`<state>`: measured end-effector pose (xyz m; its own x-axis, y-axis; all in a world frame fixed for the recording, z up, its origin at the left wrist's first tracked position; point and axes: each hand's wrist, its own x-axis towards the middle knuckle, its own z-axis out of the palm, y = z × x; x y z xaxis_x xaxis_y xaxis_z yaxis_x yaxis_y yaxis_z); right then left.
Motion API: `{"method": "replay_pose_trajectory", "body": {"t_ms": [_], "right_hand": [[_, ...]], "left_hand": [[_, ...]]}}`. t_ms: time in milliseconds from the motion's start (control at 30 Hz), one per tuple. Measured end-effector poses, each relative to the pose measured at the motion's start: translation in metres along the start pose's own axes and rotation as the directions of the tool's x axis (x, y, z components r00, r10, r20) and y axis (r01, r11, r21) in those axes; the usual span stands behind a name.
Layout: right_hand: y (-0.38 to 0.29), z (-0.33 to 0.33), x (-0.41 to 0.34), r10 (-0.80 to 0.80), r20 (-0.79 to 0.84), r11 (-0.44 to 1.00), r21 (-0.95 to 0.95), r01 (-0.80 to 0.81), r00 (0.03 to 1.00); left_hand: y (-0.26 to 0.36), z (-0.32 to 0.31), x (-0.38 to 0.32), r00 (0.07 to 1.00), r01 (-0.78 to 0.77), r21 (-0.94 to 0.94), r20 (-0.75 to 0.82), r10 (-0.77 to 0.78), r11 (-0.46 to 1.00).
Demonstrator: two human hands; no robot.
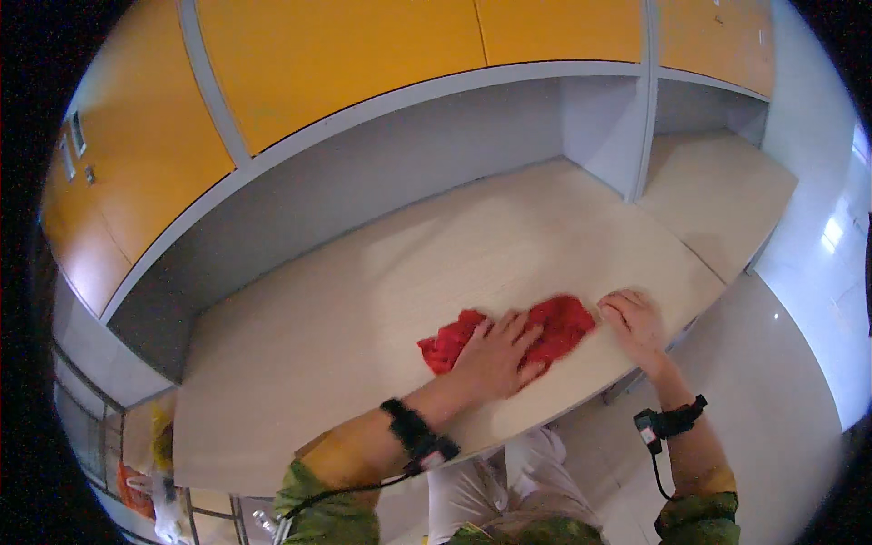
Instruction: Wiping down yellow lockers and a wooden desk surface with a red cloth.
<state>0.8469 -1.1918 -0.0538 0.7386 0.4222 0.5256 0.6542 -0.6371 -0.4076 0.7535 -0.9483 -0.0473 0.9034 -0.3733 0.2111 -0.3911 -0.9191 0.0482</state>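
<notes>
A crumpled red cloth point(562, 327) lies on the pale wood-look desktop point(327, 320), near its front edge. My left hand point(497, 357) rests flat over the middle of it, palm down, with the fingers spread. Red fabric shows on both sides of that hand and between the fingers. Just right of the cloth, my right hand point(632, 327) is at the desktop with its fingers curled together. It is slightly blurred, and I see nothing in it.
Orange cabinet doors point(354, 61) and a grey frame overhang the desk's back. A grey upright divider point(644, 136) separates a second desktop point(715, 180) at right. Metal frames and several items, including a red bag point(136, 490), stand at lower left. Black straps with cables circle both wrists.
</notes>
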Motion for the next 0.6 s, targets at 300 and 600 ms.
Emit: {"method": "replay_pose_trajectory", "body": {"t_ms": [300,600], "right_hand": [[-0.003,0.002,0.010,-0.033,-0.016,0.999,0.022,0.033,0.999],[0.001,0.005,0.009,-0.012,-0.037,0.999,0.034,0.013,0.999]], "left_hand": [[-0.067,-0.034,-0.060,0.989,0.150,0.078,0.002,-0.151,0.986],[-0.090,-0.015,0.035,0.829,0.542,0.217,0.018,-0.559,0.812]]}}
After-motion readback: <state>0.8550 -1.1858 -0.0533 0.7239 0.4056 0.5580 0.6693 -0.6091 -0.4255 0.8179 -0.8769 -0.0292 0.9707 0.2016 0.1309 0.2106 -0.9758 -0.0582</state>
